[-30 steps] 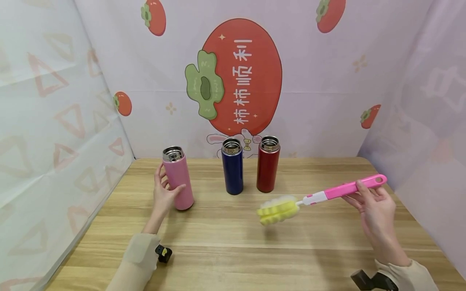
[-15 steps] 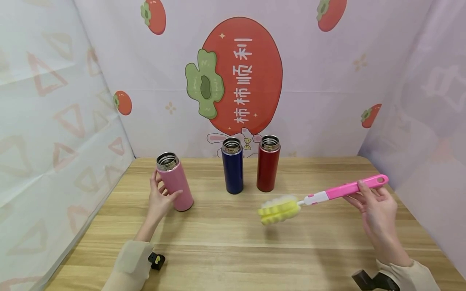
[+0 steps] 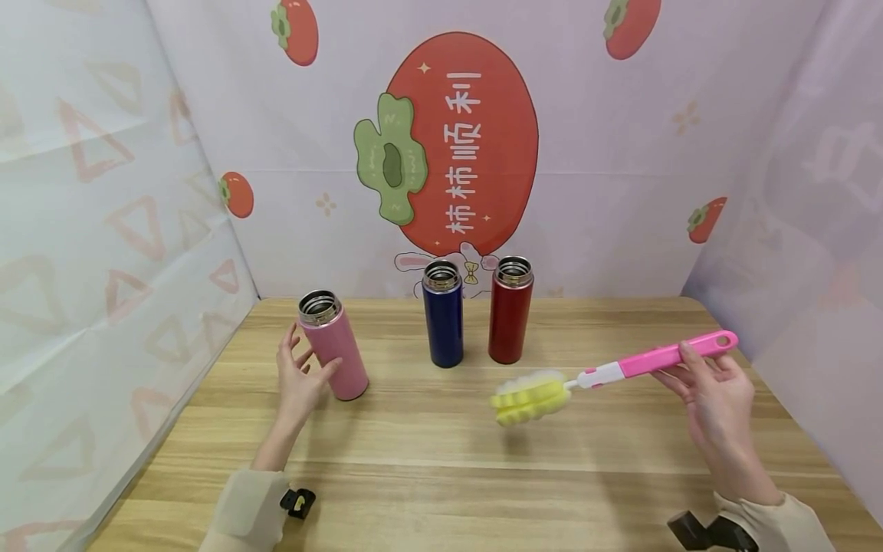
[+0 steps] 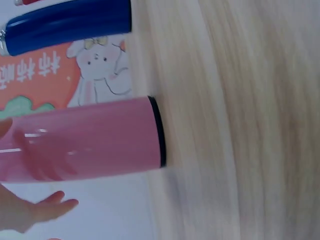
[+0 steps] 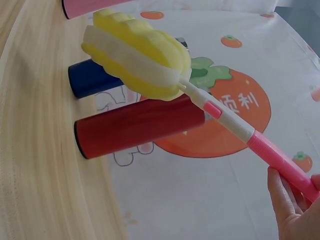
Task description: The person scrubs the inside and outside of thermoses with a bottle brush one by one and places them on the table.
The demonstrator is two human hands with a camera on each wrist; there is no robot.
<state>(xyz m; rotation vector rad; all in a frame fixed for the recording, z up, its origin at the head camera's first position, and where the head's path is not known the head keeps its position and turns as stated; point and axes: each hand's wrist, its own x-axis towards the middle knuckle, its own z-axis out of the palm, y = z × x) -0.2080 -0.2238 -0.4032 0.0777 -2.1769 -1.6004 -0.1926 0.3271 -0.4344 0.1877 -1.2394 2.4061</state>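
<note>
A pink vacuum flask (image 3: 334, 353), lidless with a steel neck, stands on the table at the left. My left hand (image 3: 298, 387) is around its left side, thumb in front and fingers spread. In the left wrist view, the fingers (image 4: 50, 207) stand apart from the flask's wall. My right hand (image 3: 719, 399) pinches the pink handle of a bottle brush (image 3: 658, 359) near its looped end. The brush's yellow and white sponge head (image 3: 530, 397) points left, over the table, in front of the other flasks.
A lidless blue flask (image 3: 444, 318) and a lidless red flask (image 3: 510, 318) stand upright side by side towards the back of the wooden table (image 3: 441, 498). Behind them hangs a cloth backdrop (image 3: 593, 230) with printed persimmons; cloth also closes both sides.
The pink flask's mouth has shifted left and down while its base stayed in place. My left hand has moved left and its fingers have loosened from the flask. The brush barely moves.
</note>
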